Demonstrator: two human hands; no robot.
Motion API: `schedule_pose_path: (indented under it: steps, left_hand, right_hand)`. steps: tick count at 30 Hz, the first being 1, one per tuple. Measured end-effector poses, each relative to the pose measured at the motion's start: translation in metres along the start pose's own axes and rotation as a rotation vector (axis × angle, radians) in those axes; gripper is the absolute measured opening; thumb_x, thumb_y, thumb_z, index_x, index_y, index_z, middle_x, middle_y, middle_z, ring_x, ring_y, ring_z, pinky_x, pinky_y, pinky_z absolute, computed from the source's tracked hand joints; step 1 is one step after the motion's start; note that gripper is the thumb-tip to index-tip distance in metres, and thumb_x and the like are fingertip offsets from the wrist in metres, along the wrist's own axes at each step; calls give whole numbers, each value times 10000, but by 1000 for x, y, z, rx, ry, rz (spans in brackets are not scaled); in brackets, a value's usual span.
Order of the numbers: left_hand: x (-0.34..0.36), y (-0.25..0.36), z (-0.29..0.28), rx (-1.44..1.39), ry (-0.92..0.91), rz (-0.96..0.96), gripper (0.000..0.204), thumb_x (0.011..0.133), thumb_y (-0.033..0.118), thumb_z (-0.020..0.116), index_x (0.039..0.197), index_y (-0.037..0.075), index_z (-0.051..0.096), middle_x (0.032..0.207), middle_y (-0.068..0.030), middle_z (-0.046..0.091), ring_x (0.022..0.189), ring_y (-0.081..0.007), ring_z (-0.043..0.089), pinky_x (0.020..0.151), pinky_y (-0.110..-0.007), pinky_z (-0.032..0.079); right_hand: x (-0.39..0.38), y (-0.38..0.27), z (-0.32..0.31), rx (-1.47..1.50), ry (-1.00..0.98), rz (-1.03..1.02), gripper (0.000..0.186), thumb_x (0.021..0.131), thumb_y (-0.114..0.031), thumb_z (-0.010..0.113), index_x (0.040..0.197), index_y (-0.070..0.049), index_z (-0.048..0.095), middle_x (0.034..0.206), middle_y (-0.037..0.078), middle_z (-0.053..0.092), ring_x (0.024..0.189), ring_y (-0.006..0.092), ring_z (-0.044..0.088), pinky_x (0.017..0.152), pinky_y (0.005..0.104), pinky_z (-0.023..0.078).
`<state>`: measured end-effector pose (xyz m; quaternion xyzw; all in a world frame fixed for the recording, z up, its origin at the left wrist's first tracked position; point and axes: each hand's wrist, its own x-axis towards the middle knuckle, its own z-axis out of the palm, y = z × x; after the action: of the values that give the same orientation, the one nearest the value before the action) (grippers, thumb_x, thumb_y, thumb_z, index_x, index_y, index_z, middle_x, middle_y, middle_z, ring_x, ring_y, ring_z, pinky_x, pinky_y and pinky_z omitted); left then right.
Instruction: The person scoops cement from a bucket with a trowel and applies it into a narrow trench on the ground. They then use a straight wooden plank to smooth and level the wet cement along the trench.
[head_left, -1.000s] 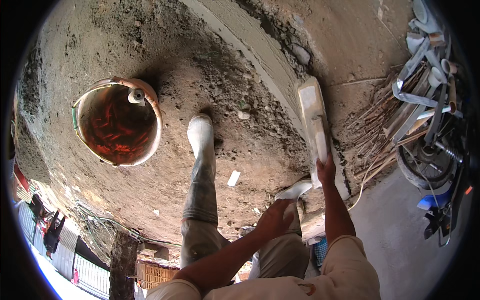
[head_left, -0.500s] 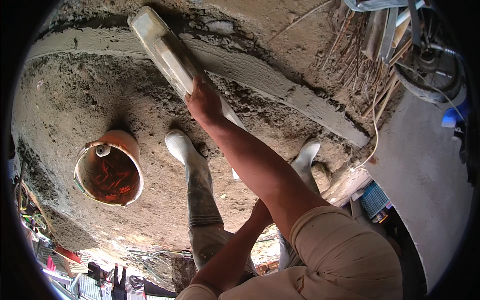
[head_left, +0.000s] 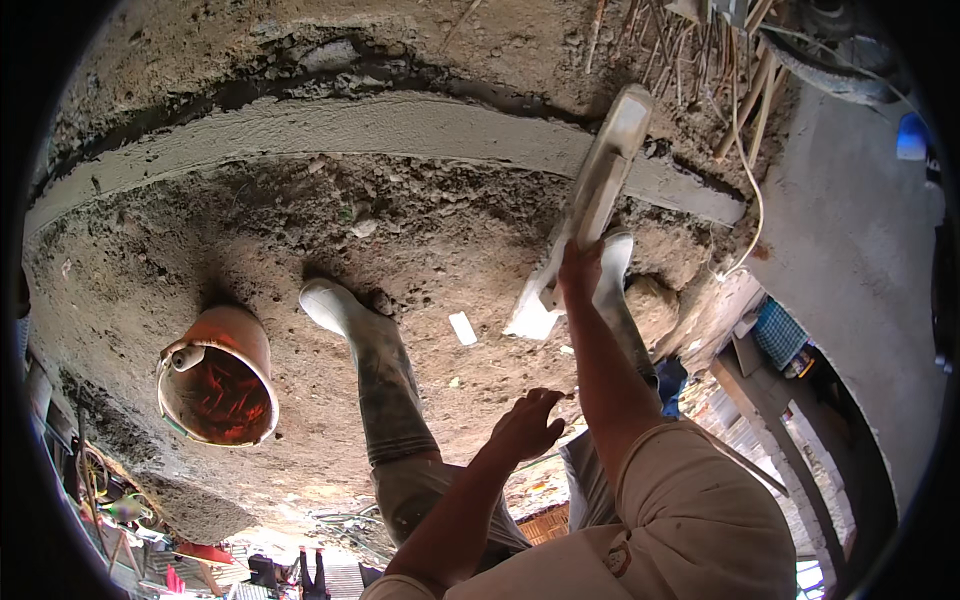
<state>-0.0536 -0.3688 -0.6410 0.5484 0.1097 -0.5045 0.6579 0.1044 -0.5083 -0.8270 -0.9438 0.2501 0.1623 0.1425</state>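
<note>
My right hand (head_left: 580, 270) is closed around a long, cement-smeared float (head_left: 598, 185). The float's far end lies across a grey strip of wet cement (head_left: 400, 128), and its near end points back toward my boots. Before my body, my left hand (head_left: 527, 428) hangs in the air, fingers loosely bent and apart, with nothing visible in it. The strip curves from the left edge over to the right, its surface mostly smooth.
An orange bucket (head_left: 240, 340) with reddish insides stands on the dirt at left. My light rubber boots (head_left: 335, 305) straddle rough soil. Sticks (head_left: 755, 110) and a wheel (head_left: 835, 70) crowd the far right, beside a concrete slab (head_left: 840, 230). A pale cord (head_left: 752, 200) loops there.
The float has swung rightward along the cement strip with my right hand. My left hand has come out from under the right forearm. The view has shifted too.
</note>
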Motion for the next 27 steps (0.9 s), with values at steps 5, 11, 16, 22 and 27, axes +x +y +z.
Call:
schedule_pose_path:
  steps: [5,11,16,22,27]
  left_hand:
    - [1,3,5,99,-184,-90,518,924,354,577,1388,168,442,1423,-173,429,1290,-374,445,1045,-478,407]
    - [-1,-4,14,191,-211,-59,471,927,422,543,1322,165,543,1386,-145,498,1260,-347,484,1047,-439,410]
    - [-20,13,-14,116,-233,-31,465,898,440,571,1278,172,593,1328,-110,576,1237,-303,521,1011,-413,436]
    - [-46,24,-48,-65,-132,37,620,853,545,591,1357,191,517,1382,-108,534,1268,-329,497,959,-462,466]
    - [-12,-18,0,-142,82,285,636,889,503,546,1432,202,409,1446,-133,446,1251,-356,499,952,-467,465]
  right_hand:
    - [17,62,15,278,-123,253,560,886,-269,641,1296,11,383,1071,257,616,887,401,640,750,467,518]
    - [-54,-25,70,209,-118,-138,536,894,-266,641,1276,16,392,986,273,634,860,436,650,710,469,526]
    - [-107,-139,99,130,-397,-315,430,885,-256,640,1156,-7,418,753,251,632,752,453,640,667,497,507]
    - [-178,-253,168,-59,-360,-852,574,827,-259,680,1271,-15,410,973,251,640,852,422,655,717,475,551]
    - [-230,-335,200,-154,-459,-1151,596,833,-289,689,1286,-2,430,1039,244,627,915,405,648,753,458,545]
